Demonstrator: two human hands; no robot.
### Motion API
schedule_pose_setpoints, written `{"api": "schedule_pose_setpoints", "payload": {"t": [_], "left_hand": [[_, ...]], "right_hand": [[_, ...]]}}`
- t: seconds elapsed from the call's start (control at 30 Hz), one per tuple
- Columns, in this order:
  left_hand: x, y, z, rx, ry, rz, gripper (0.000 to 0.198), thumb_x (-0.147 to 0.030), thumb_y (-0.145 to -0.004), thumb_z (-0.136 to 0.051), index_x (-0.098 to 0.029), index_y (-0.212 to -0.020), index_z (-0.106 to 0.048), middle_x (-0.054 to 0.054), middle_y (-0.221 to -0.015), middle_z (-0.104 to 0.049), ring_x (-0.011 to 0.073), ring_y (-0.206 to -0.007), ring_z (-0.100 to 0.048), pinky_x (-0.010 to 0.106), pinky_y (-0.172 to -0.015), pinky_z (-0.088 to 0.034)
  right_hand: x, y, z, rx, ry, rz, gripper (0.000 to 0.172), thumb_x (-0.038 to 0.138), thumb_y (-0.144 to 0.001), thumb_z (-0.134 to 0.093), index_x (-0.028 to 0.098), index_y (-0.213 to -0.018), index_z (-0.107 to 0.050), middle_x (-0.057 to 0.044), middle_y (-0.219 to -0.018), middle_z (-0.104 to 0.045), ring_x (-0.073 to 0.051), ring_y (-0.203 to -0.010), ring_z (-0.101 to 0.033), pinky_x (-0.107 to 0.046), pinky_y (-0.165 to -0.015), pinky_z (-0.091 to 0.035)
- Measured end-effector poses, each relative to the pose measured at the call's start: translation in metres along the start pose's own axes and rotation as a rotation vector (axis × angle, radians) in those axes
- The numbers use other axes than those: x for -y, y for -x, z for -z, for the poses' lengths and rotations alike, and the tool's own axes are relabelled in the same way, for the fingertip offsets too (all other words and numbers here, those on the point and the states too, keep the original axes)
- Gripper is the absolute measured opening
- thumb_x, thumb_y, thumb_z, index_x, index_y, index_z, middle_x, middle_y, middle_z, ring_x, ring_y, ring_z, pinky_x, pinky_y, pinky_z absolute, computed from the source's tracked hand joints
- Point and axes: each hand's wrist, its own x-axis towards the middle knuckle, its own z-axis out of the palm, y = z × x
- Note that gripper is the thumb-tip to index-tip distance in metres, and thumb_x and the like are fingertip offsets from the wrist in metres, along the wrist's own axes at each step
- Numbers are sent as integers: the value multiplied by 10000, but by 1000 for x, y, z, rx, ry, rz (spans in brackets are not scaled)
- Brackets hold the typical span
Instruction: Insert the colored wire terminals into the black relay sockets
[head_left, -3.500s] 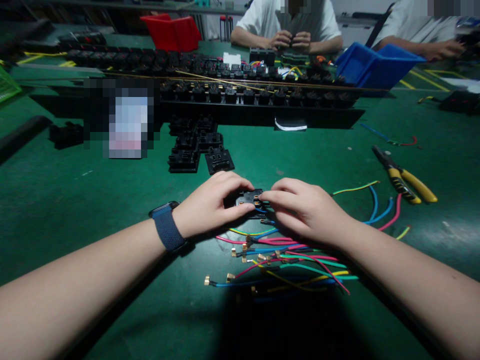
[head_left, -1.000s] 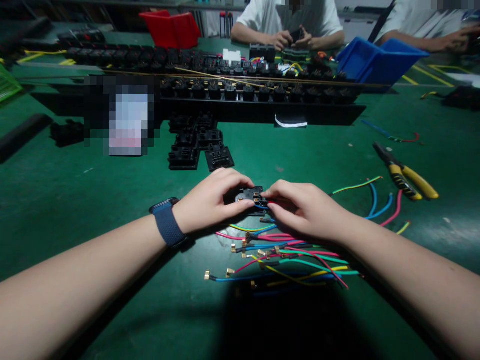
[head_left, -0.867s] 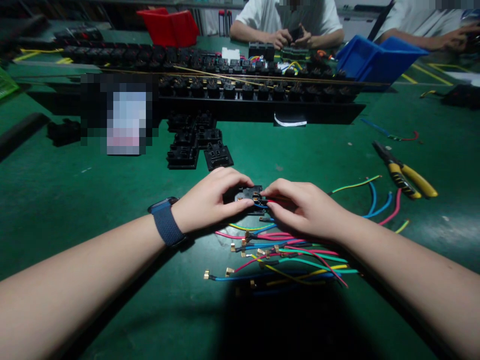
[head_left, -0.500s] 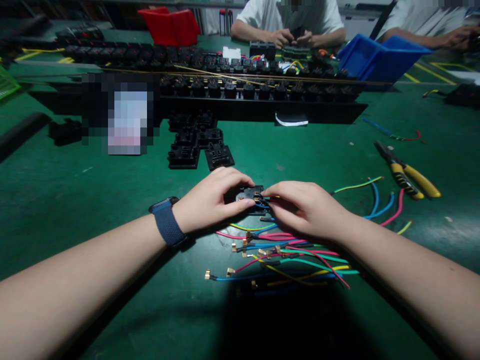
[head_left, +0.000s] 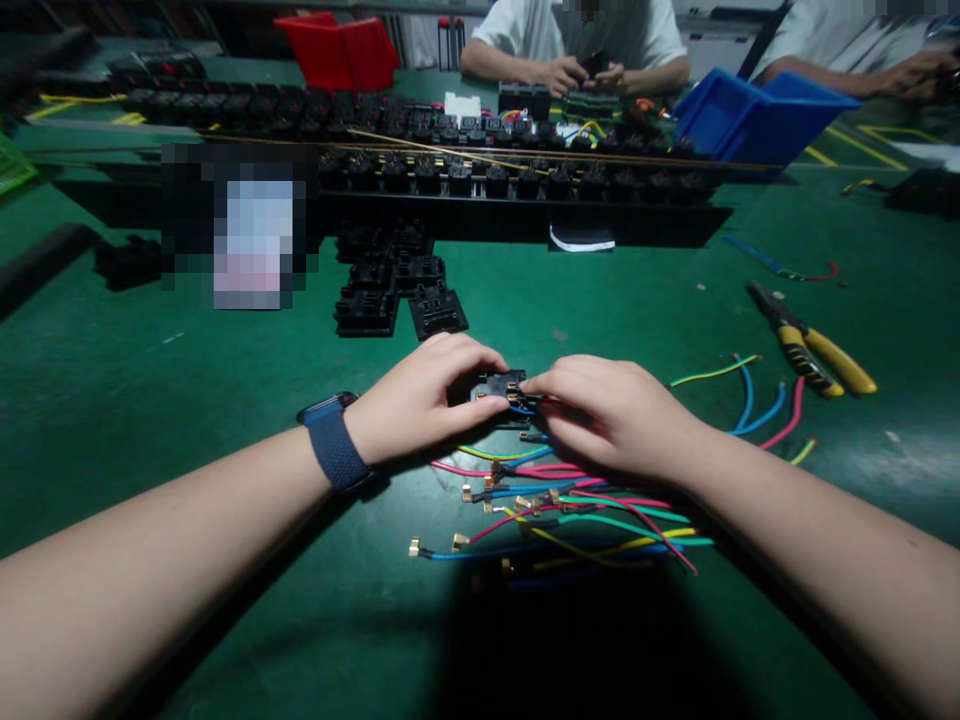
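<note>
My left hand (head_left: 442,390) holds a small black plastic socket housing (head_left: 504,386) between thumb and fingers. Brass-coloured contacts show in the housing's slots. My right hand (head_left: 611,405) is closed at the housing's right side, its index finger on the edge; wires come out there between finger and thumb, partly hidden. Just below both hands lie loose wires (head_left: 615,522) in blue, red, green and yellow, several with brass terminals (head_left: 415,547) on their left ends. Beyond my left hand sit several more black housings (head_left: 439,308) in a cluster.
Yellow-handled pliers (head_left: 814,345) lie at the right. A long black rack (head_left: 480,215) of black parts crosses the green table. Behind stand a red bin (head_left: 337,55) and a blue bin (head_left: 757,120). A person's hands (head_left: 566,75) work across the table.
The right hand's index finger and knuckles have shifted slightly up and left against the housing. The left hand and the housing have stayed almost in place.
</note>
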Motion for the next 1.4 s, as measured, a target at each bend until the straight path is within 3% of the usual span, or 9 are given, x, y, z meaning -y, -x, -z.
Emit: {"api": "schedule_pose_setpoints", "payload": {"t": [0.3,0.67,0.97,1.4], "left_hand": [[0,0,1,0,-6,-3,373,-455,-864,-558,-165,-1095,-595,56,-1041,-627,195,-990,-542,338,-892,-433],[0,0,0,2,-8,7,352,-442,-866,-558,-180,-1099,-593,51,-1049,-629,196,-1003,-541,345,-902,-434],[1,0,1,-4,-5,0,374,-451,-861,-565,-164,-1099,-596,59,-1046,-627,198,-1002,-542,341,-899,-434],[-1,0,1,6,-9,5,361,-443,-862,-562,-164,-1088,-597,62,-1039,-630,202,-997,-544,350,-899,-432]], "right_hand": [[1,-1,1,40,20,-46,303,202,-859,-482,169,-1137,-594,-51,-850,-636,-179,-745,-568,-278,-636,-419],[1,0,2,39,66,-2,338,202,-871,-474,171,-1188,-584,-60,-854,-642,-193,-770,-581,-287,-650,-428],[-1,-1,-1,-17,-124,-54,275,173,-852,-513,160,-1104,-620,-58,-919,-678,-170,-813,-612,-278,-708,-468],[-2,1,-5,-62,-137,-63,188,190,-847,-530,166,-1010,-620,-56,-904,-695,-165,-803,-636,-270,-695,-479]]}}
